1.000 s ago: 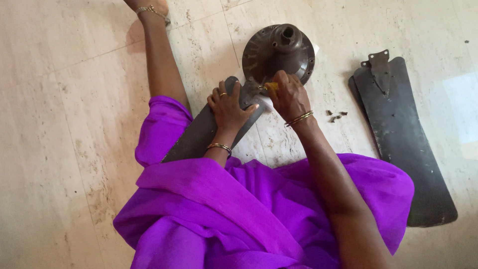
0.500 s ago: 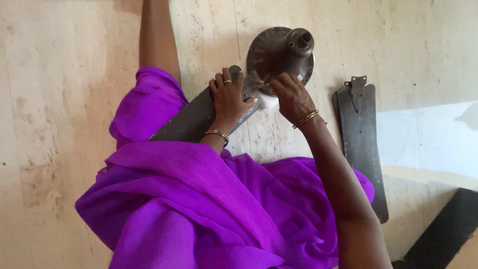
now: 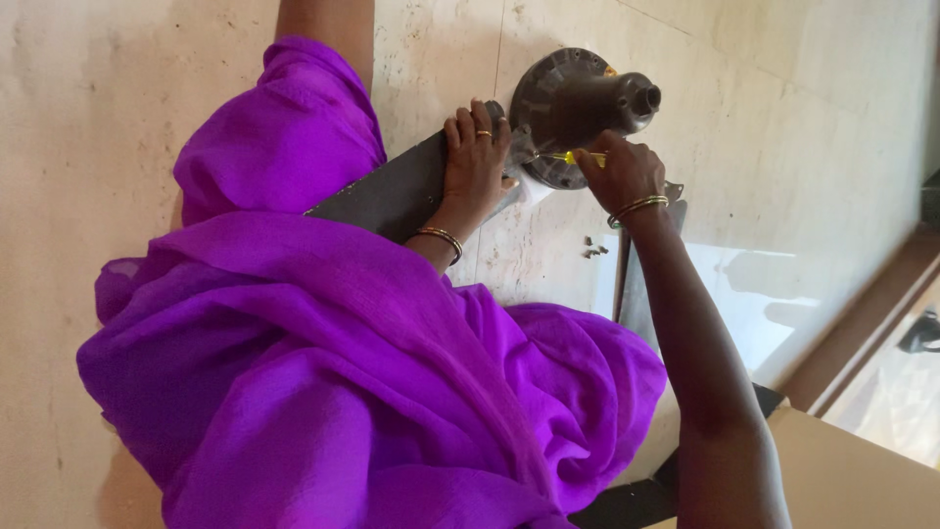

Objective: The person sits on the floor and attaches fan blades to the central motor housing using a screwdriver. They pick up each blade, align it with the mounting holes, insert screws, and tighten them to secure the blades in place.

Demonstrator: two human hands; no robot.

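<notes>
The person sits on the pale stone floor and works on a ceiling fan motor housing, which lies at about 12 o'clock from the hands. The step in hand, as I judge it, is the turning of a screw at the joint where a dark fan blade meets the housing. The left hand lies flat and spread on the blade near its bracket end and presses it down. The right hand is closed around a yellow-handled screwdriver, whose tip points toward 9 o'clock, into the joint.

The next move calls for a steady blade and a tip that stays seated in the screw head — if the left hand relaxes, the blade may shift and the tip may slip out.

Some small loose screws lie on the floor at about 5 o'clock from the housing, just beside the right forearm. A second fan blade lies behind that forearm, mostly covered by it. The purple cloth hides the far end of the first blade. The screw itself and the screwdriver tip are too small to make out — I cannot tell whether the tip is in the head. A cardboard box is cut off at the lower right corner.
</notes>
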